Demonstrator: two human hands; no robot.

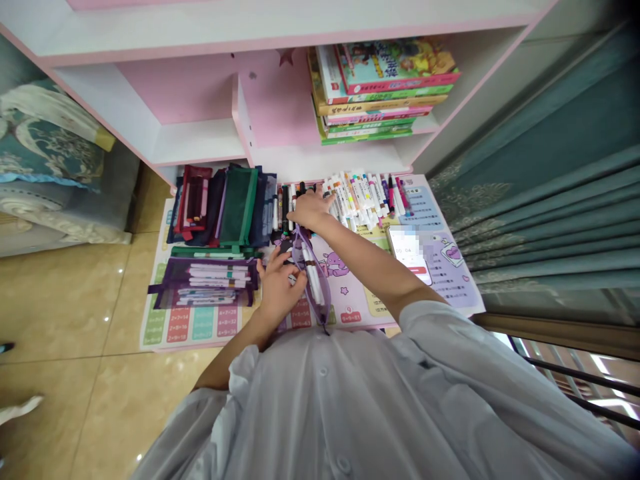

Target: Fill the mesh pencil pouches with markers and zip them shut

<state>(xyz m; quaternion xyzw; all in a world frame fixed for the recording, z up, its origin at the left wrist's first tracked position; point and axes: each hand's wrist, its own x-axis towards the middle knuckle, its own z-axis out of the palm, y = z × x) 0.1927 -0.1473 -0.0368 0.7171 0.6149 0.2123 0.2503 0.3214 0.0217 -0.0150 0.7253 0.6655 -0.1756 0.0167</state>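
My left hand [283,283] pinches the left edge of an unzipped purple mesh pencil pouch [324,290] between thumb and finger, its other fingers spread. Inside the pouch lie a few white markers [313,273]. My right hand [313,208] is stretched over a row of dark and white markers [285,207], its thumb and a finger apart; some fingertips are hidden, and I see nothing held. Right of that hand is a pile of white markers with coloured bands [355,197]. A filled purple mesh pouch [205,281] lies to the left of my left hand.
Green mesh pouches [237,207] and a red one [194,200] are stacked at the mat's back left. A phone [411,253] lies on the printed mat [345,313], right of my forearm. Behind stands a pink-and-white shelf [200,140] with stacked books [385,87]. A curtain [545,167] hangs at right.
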